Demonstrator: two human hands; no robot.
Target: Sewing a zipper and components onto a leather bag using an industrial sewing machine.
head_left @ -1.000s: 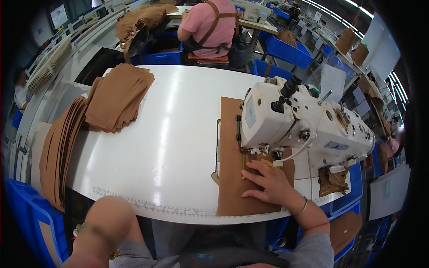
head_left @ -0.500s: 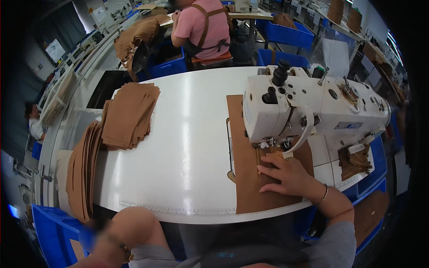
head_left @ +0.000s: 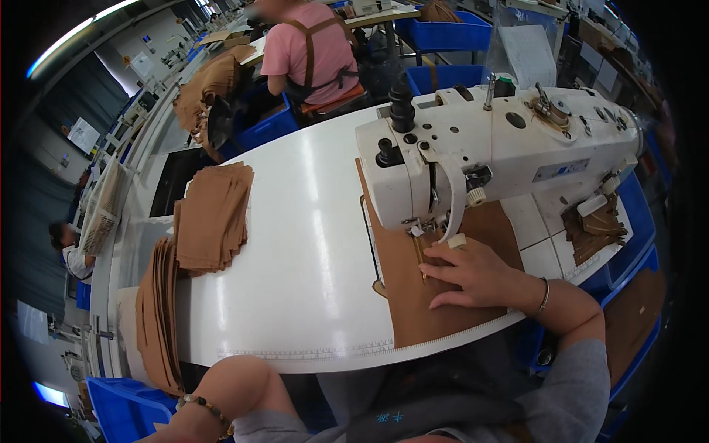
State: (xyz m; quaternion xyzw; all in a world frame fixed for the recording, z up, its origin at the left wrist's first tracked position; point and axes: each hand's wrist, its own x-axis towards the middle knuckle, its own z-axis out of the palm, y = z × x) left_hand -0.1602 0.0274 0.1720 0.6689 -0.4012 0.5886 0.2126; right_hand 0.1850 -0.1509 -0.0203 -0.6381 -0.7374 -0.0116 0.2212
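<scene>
My right hand lies on a brown fabric panel with its fingers spread, pressing it to the table. Its fingertips rest beside a narrow strip with a gold-coloured end, which looks like a zipper. The strip runs up under the needle area of a white sewing machine. My left arm bends back at the lower left edge. Beyond a beaded bracelet, only the base of my left hand shows; its fingers are out of the picture.
On the table's left are a pile of brown fabric pieces and a stack draped over the edge. Brown scraps lie right of the machine. Blue bins stand around the table. A person in pink sits beyond.
The view has turned and tilted, shifting the whole scene. My right hand remains on the fabric panel by the strip. A dark blur near my left hand no longer shows.
</scene>
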